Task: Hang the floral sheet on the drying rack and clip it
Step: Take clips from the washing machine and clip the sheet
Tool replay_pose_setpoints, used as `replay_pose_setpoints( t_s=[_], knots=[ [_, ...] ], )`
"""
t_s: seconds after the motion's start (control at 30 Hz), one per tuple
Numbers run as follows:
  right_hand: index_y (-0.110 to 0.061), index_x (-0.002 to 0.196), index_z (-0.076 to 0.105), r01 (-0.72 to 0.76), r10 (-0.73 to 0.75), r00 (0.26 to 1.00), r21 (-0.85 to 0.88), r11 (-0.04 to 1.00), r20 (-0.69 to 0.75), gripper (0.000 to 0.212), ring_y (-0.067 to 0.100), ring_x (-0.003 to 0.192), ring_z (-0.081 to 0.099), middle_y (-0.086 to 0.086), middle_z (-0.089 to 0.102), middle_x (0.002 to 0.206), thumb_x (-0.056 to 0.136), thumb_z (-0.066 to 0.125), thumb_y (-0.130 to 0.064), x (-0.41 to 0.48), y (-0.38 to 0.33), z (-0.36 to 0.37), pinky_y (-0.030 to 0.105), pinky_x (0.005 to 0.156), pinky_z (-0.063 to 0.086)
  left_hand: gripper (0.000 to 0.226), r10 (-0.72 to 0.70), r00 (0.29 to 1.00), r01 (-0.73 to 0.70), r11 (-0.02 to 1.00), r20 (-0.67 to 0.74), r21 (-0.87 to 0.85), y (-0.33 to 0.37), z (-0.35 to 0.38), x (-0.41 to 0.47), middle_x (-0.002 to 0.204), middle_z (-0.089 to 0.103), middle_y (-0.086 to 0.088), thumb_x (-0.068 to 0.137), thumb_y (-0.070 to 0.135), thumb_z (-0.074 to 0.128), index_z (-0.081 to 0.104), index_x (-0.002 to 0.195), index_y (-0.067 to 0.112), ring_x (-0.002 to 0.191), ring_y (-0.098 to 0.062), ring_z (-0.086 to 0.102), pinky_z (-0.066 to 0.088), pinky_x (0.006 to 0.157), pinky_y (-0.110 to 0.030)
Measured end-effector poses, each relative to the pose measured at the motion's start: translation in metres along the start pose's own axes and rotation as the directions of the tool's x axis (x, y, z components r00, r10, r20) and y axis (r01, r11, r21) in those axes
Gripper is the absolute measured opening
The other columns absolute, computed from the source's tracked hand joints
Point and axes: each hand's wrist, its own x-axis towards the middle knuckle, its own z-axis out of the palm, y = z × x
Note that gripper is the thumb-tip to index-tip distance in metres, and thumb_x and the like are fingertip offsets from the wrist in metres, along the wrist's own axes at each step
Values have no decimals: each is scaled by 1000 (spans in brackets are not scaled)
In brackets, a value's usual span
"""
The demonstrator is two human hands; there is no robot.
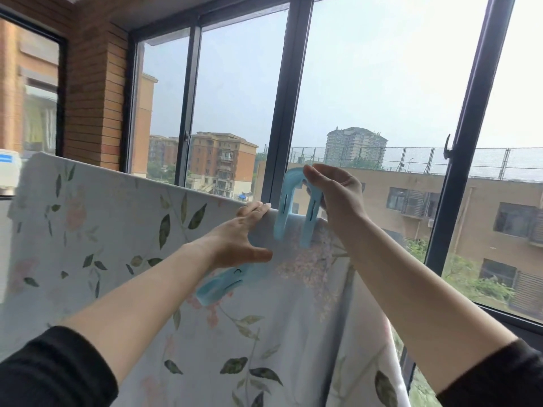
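Note:
The floral sheet (123, 230), pale with green leaves and pink flowers, hangs over the drying rack's top bar, which it hides. A large light-blue clip (296, 210) straddles the sheet's top edge near its right end. My right hand (332, 195) pinches the top of that clip. My left hand (241, 239) rests its fingers on the sheet's top edge just left of the clip. A second light-blue clip (220, 284) shows under my left palm; how it is held is hidden.
Dark-framed windows (282, 113) stand directly behind the rack, with a brick wall (91, 92) at the left. A white appliance (7, 171) sits at the far left edge. The sheet's right end hangs down by the window sill (505, 318).

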Motion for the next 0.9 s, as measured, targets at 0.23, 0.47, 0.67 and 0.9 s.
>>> replay_pose_setpoints(
  t_s=[0.23, 0.47, 0.67, 0.9],
  knots=[
    [-22, 113, 59, 48, -34, 987, -86, 995, 155, 42, 15, 97, 67, 1, 68, 109, 76, 77, -26, -8, 0, -10, 22, 78, 54, 98, -19, 1000, 19, 1000, 9, 20, 1, -1, 0, 156, -4, 22, 73, 41, 67, 4, 149, 41, 142, -7, 16, 17, 108, -22],
    [-14, 144, 33, -106, 134, 961, -125, 986, 243, 92, 24, 113, 59, 9, 52, 134, 67, 79, -30, -6, -2, -24, 43, 101, 46, 98, -36, 999, 35, 997, 23, 65, 7, 0, 1, 157, -7, 17, 75, 40, 66, 2, 149, 37, 144, -8, 11, 17, 112, -28],
    [-15, 136, 38, 28, -34, 999, -371, 928, -9, 78, 17, 108, 55, 3, 53, 123, 72, 80, -33, -26, -4, -37, 33, 95, 49, 94, -20, 999, 23, 995, -39, 93, 7, -6, -7, 158, 1, 15, 77, 43, 64, 7, 151, 32, 144, -8, 12, 19, 112, -30],
    [-24, 79, 64, 241, -240, 969, -417, 876, 55, 13, 8, 52, 56, -7, 64, 65, 82, 68, -13, -88, -2, -32, 27, 52, 45, 95, -130, 957, 106, 989, -259, -106, 2, -5, -69, 128, 49, 6, 51, 70, 42, 40, 134, 24, 109, -10, 48, 37, 77, -22]
  ],
)
